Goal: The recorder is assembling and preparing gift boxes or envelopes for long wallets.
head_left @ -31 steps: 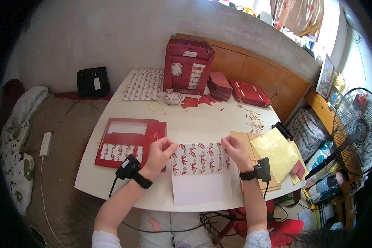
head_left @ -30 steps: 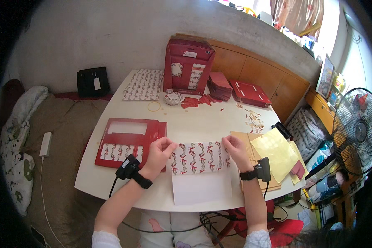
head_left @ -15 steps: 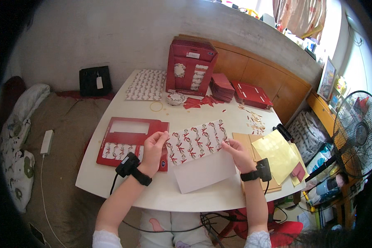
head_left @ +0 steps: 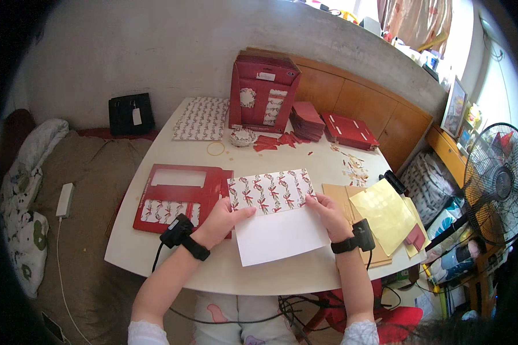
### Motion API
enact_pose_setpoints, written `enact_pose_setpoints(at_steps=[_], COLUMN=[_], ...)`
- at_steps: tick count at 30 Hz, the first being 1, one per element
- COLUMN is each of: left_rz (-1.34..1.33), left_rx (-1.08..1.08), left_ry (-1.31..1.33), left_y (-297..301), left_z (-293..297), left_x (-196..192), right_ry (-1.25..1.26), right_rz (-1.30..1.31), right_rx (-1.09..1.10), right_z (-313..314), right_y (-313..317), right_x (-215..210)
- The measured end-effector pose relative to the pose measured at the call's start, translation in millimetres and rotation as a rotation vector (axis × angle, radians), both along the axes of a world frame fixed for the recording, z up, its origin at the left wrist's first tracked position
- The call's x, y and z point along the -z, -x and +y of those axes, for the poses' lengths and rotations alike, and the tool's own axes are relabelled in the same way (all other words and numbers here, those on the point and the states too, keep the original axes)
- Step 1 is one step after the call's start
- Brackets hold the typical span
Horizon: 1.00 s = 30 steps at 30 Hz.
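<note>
Between my hands, above the near middle of the table, is a patterned paper sheet (head_left: 270,191) printed with red bows and green sprigs. A plain white panel (head_left: 282,236) hangs below its lower edge; I cannot tell if both are one folded piece. My left hand (head_left: 221,221) grips the left edge, thumb lying over the front. On the right edge, my right hand (head_left: 330,217) pinches with the thumb on top; its other fingers are mostly hidden behind. A red cardboard folder (head_left: 181,195) with cut-out windows lies flat beside my left hand.
Yellow sheets (head_left: 385,215) and brown cardboard (head_left: 341,198) lie at the right. Farther back are an upright red box (head_left: 259,95), red card stacks (head_left: 351,131), a patterned sheet (head_left: 200,118), round cut-outs (head_left: 243,137) and scraps (head_left: 351,164). A fan (head_left: 498,184) stands right.
My left hand has slid lower along the sheet's left edge, its thumb now over the front. The sheet has tilted to lie more level. My right hand keeps its hold.
</note>
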<state>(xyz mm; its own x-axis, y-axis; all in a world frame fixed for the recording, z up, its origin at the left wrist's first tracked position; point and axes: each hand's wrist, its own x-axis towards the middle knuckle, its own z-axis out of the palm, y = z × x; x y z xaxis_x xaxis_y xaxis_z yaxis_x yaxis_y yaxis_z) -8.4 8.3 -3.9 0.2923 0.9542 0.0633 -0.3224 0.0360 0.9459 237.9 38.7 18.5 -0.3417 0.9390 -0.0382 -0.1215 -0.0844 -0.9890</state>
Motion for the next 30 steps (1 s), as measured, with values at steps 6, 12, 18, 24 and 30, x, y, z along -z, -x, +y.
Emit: enact_pose_setpoints(at_steps=[6, 12, 18, 24, 30], left_rz=[-0.040, -0.037, -0.046, -0.089, -0.087], left_rx=[-0.024, -0.053, -0.039, -0.035, 0.052], left_ry=[0.050, 0.039, 0.040, 0.089, 0.101], left_y=[1.3, 0.1, 0.7, 0.4, 2.8], left_z=[1.4, 1.6, -0.7, -2.2, -2.7], left_x=[0.5, 0.5, -1.7, -4.2, 0.2], right_ry=[0.083, 0.103, 0.106, 0.079, 0.060], right_rz=[0.082, 0.132, 0.114, 0.116, 0.124], right_rx=[-0.078, -0.099, -0.102, -0.103, -0.096], right_z=[-0.5, -0.5, -3.4, -6.8, -5.9], right_y=[-2.0, -2.6, -1.2, 1.7, 1.5], right_x=[-0.4, 1.1, -1.5, -3.5, -2.3])
